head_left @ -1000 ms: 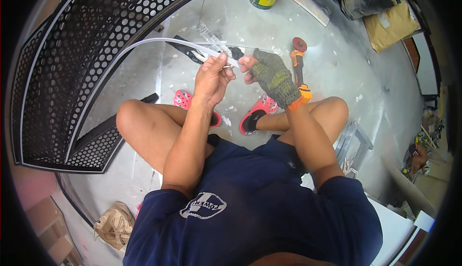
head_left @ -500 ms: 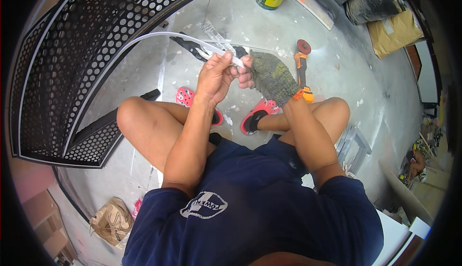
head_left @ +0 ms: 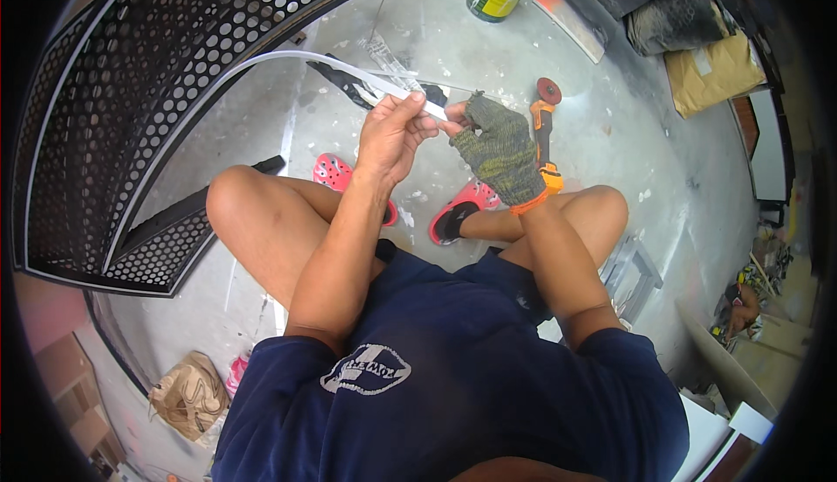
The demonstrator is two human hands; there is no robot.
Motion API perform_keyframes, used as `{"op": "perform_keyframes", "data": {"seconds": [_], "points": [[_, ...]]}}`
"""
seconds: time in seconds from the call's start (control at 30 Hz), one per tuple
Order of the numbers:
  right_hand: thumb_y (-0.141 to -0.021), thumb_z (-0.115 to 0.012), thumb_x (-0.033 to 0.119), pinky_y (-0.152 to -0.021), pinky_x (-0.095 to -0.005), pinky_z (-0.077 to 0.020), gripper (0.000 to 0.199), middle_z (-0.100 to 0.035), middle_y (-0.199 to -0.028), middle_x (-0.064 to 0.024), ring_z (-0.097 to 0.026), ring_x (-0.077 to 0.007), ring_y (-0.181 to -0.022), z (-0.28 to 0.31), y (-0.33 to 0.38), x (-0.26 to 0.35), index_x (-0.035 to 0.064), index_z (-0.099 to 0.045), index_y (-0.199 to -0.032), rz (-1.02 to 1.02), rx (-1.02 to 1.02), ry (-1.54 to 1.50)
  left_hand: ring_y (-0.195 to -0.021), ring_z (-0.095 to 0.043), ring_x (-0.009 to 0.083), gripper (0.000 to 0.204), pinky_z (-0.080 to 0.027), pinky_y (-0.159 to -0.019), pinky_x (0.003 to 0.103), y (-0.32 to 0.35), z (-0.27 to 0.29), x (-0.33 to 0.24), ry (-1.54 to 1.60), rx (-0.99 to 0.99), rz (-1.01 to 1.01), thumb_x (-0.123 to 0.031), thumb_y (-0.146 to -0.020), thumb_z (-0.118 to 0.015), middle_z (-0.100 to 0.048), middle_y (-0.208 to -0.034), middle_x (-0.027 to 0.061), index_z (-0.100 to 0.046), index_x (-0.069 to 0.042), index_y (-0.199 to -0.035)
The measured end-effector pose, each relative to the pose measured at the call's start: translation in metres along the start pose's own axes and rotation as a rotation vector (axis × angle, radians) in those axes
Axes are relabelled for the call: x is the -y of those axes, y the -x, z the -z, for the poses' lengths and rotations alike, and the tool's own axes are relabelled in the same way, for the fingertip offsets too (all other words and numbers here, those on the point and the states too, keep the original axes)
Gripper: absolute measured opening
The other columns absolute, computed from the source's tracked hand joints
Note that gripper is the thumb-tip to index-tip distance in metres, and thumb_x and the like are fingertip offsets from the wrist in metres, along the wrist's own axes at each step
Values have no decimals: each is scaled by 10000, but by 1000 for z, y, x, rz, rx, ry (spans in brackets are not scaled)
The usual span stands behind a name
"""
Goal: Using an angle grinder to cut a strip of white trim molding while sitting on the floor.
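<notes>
A long white flexible strip [head_left: 349, 69] curves from the black perforated panel [head_left: 253, 37] at the left to my two hands. My bare left hand [head_left: 394, 136] pinches it between thumb and fingers close to its free end. At that end my right hand [head_left: 499, 144], in a dark green knitted fingerless glove with an orange cuff, grips the strip with its fingertips. The strip's other stretch runs along the panel's curved edge. Both hands are above the floor, between my bent knees.
An orange and black angle grinder [head_left: 545, 125] with a reddish disc lies right of my glove. Farther off stands an open paint can [head_left: 494, 1] with a stick across it. A brown paper bag [head_left: 193, 395] sits at the lower left, a yellow-brown packet [head_left: 717, 74] at the far right.
My right hand has turned and shifted slightly right, so the glove's back shows more and only its fingertips stay at the strip's end. My left hand keeps its pinch.
</notes>
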State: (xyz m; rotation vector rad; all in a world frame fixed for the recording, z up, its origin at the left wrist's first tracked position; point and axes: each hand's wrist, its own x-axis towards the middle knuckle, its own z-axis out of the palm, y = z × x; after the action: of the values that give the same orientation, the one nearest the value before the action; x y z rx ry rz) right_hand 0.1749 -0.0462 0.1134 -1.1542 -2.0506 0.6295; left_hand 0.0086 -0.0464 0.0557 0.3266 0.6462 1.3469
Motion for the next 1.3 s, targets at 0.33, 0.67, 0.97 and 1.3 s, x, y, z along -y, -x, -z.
{"op": "perform_keyframes", "data": {"seconds": [0.33,0.67,0.97,1.3], "points": [[-826,-719,75,-668,-264,-523,174,-640,-800,-48,-631,-111,-707,-3,-7,-1,24,-604,-946,-155,160,-145,-630,-651,136,144,-558,-636,293,0,9,0,-51,-3,14,-146,-922,-652,-653,-747,51,-553,-54,-870],[-806,-739,53,-643,-250,-500,194,-597,-795,-6,-593,-101,-686,-12,4,-6,42,-583,-920,-89,37,-243,-633,-646,142,155,-562,-635,313,-1,-1,-4,-5,-25,0,-144,-911,-666,-648,-744,62,-550,-51,-868],[-800,-762,139,-647,-284,-527,235,-648,-766,-66,-664,-148,-700,-16,-7,-8,35,-596,-930,-273,54,-233,-674,-702,278,173,-578,-659,355,-1,-1,-6,-19,91,-21,-154,-953,-597,-671,-763,133,-518,-16,-885],[-813,-743,159,-607,-305,-495,200,-617,-712,-81,-609,-171,-619,-12,-8,-14,43,-601,-896,-213,99,-81,-713,-711,324,162,-585,-707,393,-6,-4,-5,33,139,-29,-140,-963,-572,-673,-769,174,-515,6,-927]]}}
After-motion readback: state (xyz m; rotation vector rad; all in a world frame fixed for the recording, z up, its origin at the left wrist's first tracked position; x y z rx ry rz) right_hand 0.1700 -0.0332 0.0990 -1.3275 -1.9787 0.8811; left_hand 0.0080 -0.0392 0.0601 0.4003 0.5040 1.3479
